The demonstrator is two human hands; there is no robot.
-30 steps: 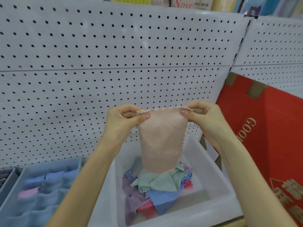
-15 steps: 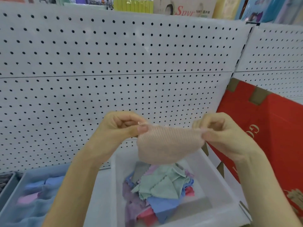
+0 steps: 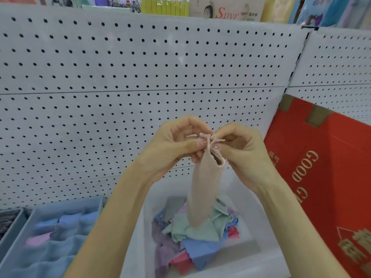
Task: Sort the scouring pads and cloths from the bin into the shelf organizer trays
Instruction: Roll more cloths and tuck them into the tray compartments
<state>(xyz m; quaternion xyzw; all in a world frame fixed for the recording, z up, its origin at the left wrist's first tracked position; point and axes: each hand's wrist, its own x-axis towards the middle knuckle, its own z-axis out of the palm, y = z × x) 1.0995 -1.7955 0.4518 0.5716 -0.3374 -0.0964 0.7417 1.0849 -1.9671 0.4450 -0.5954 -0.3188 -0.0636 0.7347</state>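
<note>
Nearest: white bin (image 3: 267, 263) at the shelf's front edge, centre-right, w/ a loose pile of cloths inside: green cloth (image 3: 192, 229) on top, blue cloth (image 3: 200, 251) in front of it, red cloth (image 3: 180, 261) and purple cloth (image 3: 160, 241) toward the bin's L side. Just L of the bin, blue-grey tray (image 3: 66, 205), w/ blue and pink pieces in its compartments, too blurred to tell more. A second tray (image 3: 12, 227) touches it at the far L edge, dark stuff inside.

Both forearms rise from the bottom edge to above the bin. L hand (image 3: 172, 145) and R hand (image 3: 241, 155) meet there, knuckles nearly touching. Each has thumb and curled fingers pinching the top edge of the beige cloth (image 3: 202, 189); the other fingers are tucked in.

The beige cloth is folded lengthwise into a narrow strip. Long axis approx. vertical, leaning slightly L toward the bottom. Top end bunched between the fingertips, lower end pointing down into the bin, over the green cloth; can't tell if it touches.

R of the bin, a red box (image 3: 321, 177) w/ gold print leans at the back. Behind everything, white pegboard (image 3: 120, 77); packaged goods (image 3: 224, 9) along the top.
</note>
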